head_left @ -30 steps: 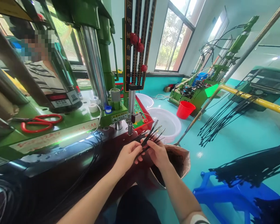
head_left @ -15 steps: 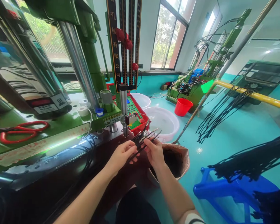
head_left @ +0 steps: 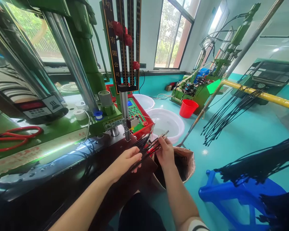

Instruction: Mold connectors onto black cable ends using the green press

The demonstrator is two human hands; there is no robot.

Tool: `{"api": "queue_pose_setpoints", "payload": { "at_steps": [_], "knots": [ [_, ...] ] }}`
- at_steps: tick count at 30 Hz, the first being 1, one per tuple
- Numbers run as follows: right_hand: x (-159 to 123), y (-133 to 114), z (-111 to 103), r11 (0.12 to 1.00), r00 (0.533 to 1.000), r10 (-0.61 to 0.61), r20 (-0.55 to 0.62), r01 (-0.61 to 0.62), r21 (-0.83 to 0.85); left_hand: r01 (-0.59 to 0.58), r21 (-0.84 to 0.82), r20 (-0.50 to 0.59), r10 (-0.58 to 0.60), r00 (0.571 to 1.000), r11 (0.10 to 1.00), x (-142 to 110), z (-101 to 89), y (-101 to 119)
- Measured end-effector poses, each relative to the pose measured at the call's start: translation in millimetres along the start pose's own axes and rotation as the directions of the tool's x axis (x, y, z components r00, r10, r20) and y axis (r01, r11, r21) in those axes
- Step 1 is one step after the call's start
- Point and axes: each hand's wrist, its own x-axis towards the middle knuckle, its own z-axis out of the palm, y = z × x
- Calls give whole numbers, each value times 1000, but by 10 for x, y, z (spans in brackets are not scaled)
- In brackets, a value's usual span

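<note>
Black cables run between my two hands: my left hand is curled closed around their lower length, and my right hand pinches near the upper ends. Outward from this grip, a paper sack stands just beside at four o'clock, a white tub at one, and a green machine at ten.

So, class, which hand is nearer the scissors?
The left hand, lower on the black strands; the right hand is farther from the scissors, near the tips.
</note>
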Motion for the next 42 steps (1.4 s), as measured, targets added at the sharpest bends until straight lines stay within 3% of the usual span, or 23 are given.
{"api": "queue_pose_setpoints", "payload": {
  "at_steps": [3, 7, 13, 18, 25, 32, 38, 42],
  "knots": [
    [-46, -6, -21, 998, 993, 36, 115, -30, -55, -42, 21, -42, 43, 998, 999, 38, 36, -1],
    [-69, 11, -95, 995, 987, 69, 147, -57, -81, 12, 50, -67, -8, 998, 999, 81, 87, 26],
    [-136, 50, -69, 979, 957, 199, 210, -186, -82, 31, -118, -114, -45, 992, 993, 96, 135, 24],
    [-168, 150, -30, 979, 981, 100, 168, -67, -190, 19, -58, -18, -20, 1000, 998, 75, 156, -8],
    [-51, 24, -211, 856, 957, 124, 262, 30, -516, -40, 29, -116, 43, 992, 999, 126, 119, -65],
    [-22, -30, -219, 867, 986, 61, 157, 26, -498, -29, 33, 1, 29, 1000, 999, 110, 116, -47],
    [52, 16, -230, 860, 991, -127, 35, 127, -494, -33, 65, 17, 32, 999, 997, 70, 98, -26],
    [84, -26, -195, 862, 991, -125, 53, 135, -488, -10, -16, 13, 10, 1000, 1000, 59, 119, -33]
  ]
}}
